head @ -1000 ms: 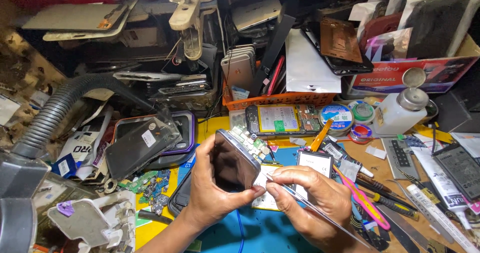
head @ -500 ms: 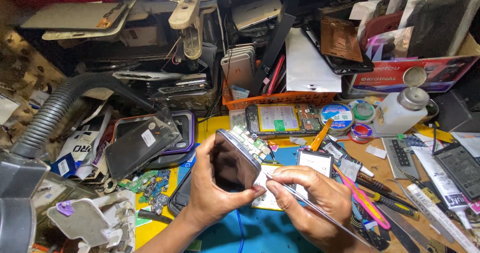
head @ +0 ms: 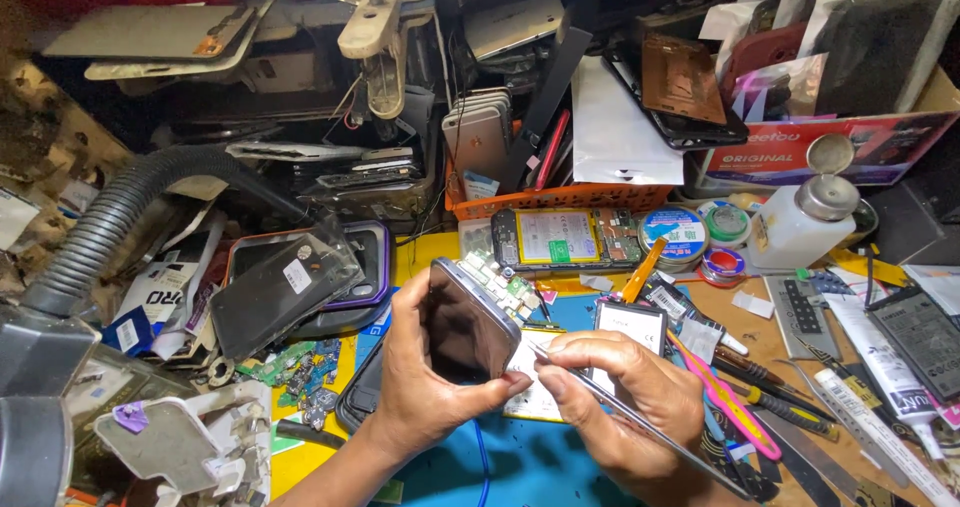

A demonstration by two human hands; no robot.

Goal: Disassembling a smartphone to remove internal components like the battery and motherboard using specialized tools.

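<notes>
Left hand [head: 425,377] grips a dark phone [head: 468,322] by its long edges, fingers curled around it, screen tilted toward the camera above the blue mat [head: 520,462]. Right hand [head: 625,397] pinches thin metal tweezers [head: 640,422], tip at the phone's right edge. Open room is scant: a grey hose [head: 120,217] and stacked phones [head: 300,282] crowd the left, an opened phone [head: 565,239] lies behind, and pink tweezers [head: 725,402] and a white bottle [head: 805,222] occupy the right.

a grey ribbed hose [head: 120,217] curves at left; a white pump bottle [head: 800,222] stands at right, beside solder-wire reels [head: 690,232]; an orange basket [head: 560,199] holds phones.
</notes>
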